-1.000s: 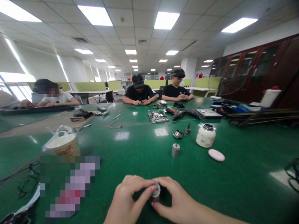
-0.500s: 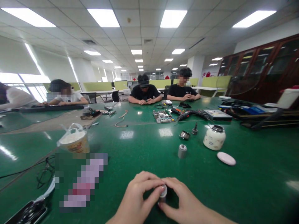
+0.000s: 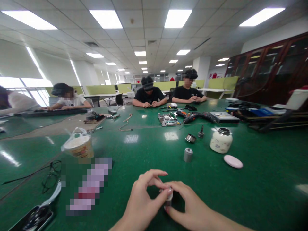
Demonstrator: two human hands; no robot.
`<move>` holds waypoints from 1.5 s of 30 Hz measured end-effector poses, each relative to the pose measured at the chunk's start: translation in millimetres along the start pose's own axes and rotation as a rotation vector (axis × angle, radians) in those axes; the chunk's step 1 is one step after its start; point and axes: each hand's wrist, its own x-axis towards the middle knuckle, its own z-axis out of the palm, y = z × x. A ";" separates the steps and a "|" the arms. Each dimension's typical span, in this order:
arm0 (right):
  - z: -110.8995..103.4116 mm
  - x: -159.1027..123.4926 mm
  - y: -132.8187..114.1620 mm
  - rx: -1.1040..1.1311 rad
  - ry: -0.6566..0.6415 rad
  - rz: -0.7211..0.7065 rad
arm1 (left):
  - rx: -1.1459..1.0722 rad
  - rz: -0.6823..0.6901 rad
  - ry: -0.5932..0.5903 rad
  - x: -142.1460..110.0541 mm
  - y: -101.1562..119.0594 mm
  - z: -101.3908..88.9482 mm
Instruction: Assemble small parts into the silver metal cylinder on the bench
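Observation:
Low in the middle of the view, a small silver metal cylinder [image 3: 169, 201] stands upright between my hands, partly covered by fingers. My right hand [image 3: 190, 205] is closed round its side with thumb and fingers. My left hand [image 3: 145, 197] pinches at its top with the thumb and a finger, while the index finger is lifted away. Just beyond them a second grey metal cylinder [image 3: 188, 155], like a small motor body, stands on the green table [image 3: 149, 147]. Behind it lie a shiny round metal part [image 3: 190, 138] and a dark stepped part with a shaft [image 3: 201, 132].
On the right are a cream jar [image 3: 220, 141] and a pink oval lid [image 3: 233, 161]. A bagged paper tub [image 3: 79, 146] stands left, above glasses [image 3: 50, 178] and an open case [image 3: 36, 218]. Farther back lie a circuit board [image 3: 168, 119] and power drills [image 3: 190, 118]. Several people sit opposite.
My left index finger has lifted from the top of the cylinder and stretched out. The thumb stays at the cylinder's top, and my right hand keeps its hold. The camera view has shifted slightly.

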 end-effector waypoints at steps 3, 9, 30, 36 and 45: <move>-0.8 -0.1 -1.1 -0.013 -0.009 0.022 | -0.094 -0.022 0.032 3.2 -3.5 -3.7; -5.9 0.8 -6.0 -0.015 -0.057 0.044 | 0.229 -0.011 0.083 16.4 -45.1 -20.7; 0.8 -0.1 6.0 -0.027 -0.019 -0.027 | 0.007 0.063 0.012 -7.1 -9.3 -2.8; 0.7 0.1 4.1 -0.019 -0.017 -0.031 | -0.022 0.087 0.037 -9.1 -9.6 -2.7; 1.0 -1.7 4.8 -0.005 -0.004 -0.062 | 0.003 0.064 0.012 -12.3 -6.0 1.4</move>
